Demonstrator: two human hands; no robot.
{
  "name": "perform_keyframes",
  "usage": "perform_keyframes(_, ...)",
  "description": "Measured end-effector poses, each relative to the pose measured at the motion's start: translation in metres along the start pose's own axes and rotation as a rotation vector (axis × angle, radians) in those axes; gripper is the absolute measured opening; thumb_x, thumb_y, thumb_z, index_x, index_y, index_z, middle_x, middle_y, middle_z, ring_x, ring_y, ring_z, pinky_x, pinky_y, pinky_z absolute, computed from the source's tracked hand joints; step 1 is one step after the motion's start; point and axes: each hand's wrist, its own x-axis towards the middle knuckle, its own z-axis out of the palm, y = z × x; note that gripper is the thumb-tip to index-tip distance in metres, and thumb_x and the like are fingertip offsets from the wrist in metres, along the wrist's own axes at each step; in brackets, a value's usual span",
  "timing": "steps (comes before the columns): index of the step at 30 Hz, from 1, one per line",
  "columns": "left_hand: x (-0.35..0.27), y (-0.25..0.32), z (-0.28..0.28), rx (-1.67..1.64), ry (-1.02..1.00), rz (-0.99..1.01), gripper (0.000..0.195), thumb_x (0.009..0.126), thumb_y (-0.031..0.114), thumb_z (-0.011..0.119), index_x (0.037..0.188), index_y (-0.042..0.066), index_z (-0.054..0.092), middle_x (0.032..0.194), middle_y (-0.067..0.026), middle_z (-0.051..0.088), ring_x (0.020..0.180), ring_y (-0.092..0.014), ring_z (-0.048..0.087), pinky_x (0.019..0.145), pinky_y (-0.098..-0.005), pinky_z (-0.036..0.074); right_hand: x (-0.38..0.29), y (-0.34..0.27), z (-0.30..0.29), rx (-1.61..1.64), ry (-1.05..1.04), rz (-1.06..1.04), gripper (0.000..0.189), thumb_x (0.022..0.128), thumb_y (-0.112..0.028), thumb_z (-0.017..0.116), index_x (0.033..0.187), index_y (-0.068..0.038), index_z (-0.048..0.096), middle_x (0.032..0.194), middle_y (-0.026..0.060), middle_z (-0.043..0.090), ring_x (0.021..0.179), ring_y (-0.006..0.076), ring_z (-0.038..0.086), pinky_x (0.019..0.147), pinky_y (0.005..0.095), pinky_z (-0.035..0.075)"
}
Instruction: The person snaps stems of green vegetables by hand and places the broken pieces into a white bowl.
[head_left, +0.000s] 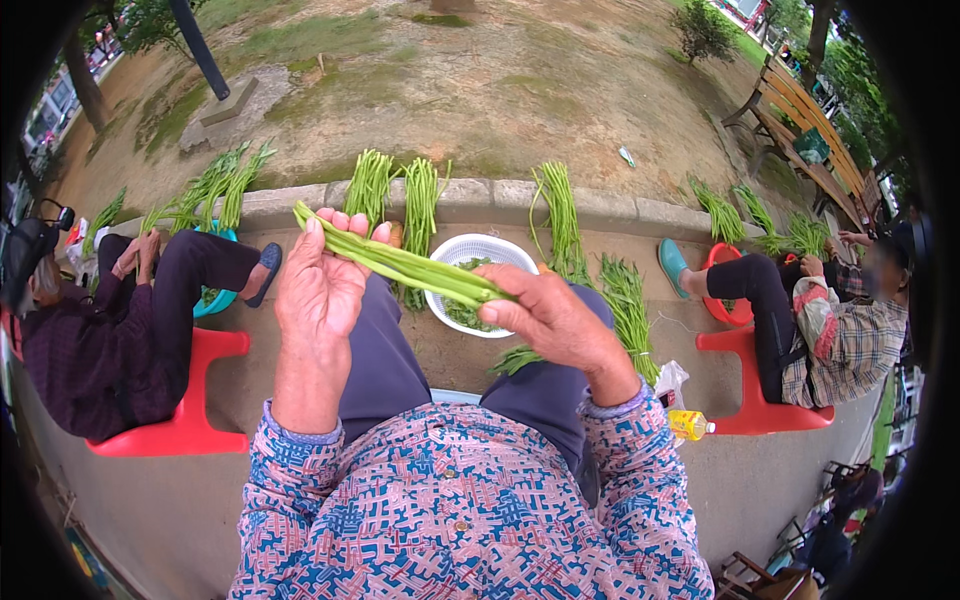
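A small bundle of green vegetable stems (405, 262) lies between my two hands, sloping down to the right. My left hand (322, 281) is palm up, with the stems' left end resting against its thumb and fingers. The right end is gripped by the thumb and fingers of my right hand (551, 315). Beneath the bundle, between my knees, stands a white plastic colander (480, 241) with leafy greens in it. More stems (367, 187) lean on the curb beyond. Leafy stems (626, 307) lie right of the colander, and some leaves hang near my right knee.
A stone curb (517, 199) crosses in front. A person (97, 352) sits on a red stool at left by a turquoise basin (214, 300); another (847, 337) sits at right by a red basin (727, 259). A yellow-labelled bottle (690, 425) and plastic bag (671, 379) lie right.
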Motion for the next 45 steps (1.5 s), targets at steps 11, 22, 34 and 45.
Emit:
perform_keyframes(11,0.067,-0.088,0.062,0.169,-0.126,-0.322,0.033,0.094,0.029,0.05,0.111,0.001,0.053,0.114,-0.0145,0.056,0.11,-0.028,0.053,0.093,-0.0502,0.046,-0.026,-0.012,-0.124,-0.05,0.277,0.223,0.028,0.091,-0.022,0.059,0.105,0.002,0.06,0.072,-0.0041,0.053,0.059,0.0061,0.043,0.052,0.0223,0.035)
perform_keyframes(22,0.052,-0.129,-0.103,0.694,0.272,-0.841,0.037,0.09,0.019,0.054,0.124,0.005,0.05,0.119,-0.0089,0.057,0.108,-0.021,0.056,0.083,-0.0425,0.047,-0.044,0.183,-0.142,0.424,0.446,0.789,0.015,0.092,-0.022,0.055,0.09,-0.008,0.057,0.058,-0.0059,0.043,0.039,0.0037,0.032,0.035,0.0191,0.025)
perform_keyframes(34,0.111,-0.15,-0.177,0.888,0.325,-0.912,0.031,0.091,0.02,0.053,0.118,0.006,0.055,0.112,-0.006,0.062,0.1,-0.016,0.058,0.08,-0.0327,0.045,0.052,0.287,-0.198,0.336,0.646,0.776,0.015,0.092,-0.021,0.053,0.093,-0.006,0.056,0.059,-0.0032,0.045,0.038,0.0042,0.034,0.033,0.0195,0.026)
perform_keyframes(45,0.105,-0.174,-0.179,0.835,-0.002,-0.922,0.036,0.089,0.016,0.055,0.119,-0.004,0.054,0.112,-0.0093,0.06,0.103,-0.016,0.056,0.091,-0.0295,0.043,0.114,0.464,-0.269,-0.374,0.776,0.475,0.021,0.092,-0.023,0.053,0.082,-0.005,0.054,0.057,-0.0003,0.046,0.05,0.0117,0.048,0.046,0.03,0.038)
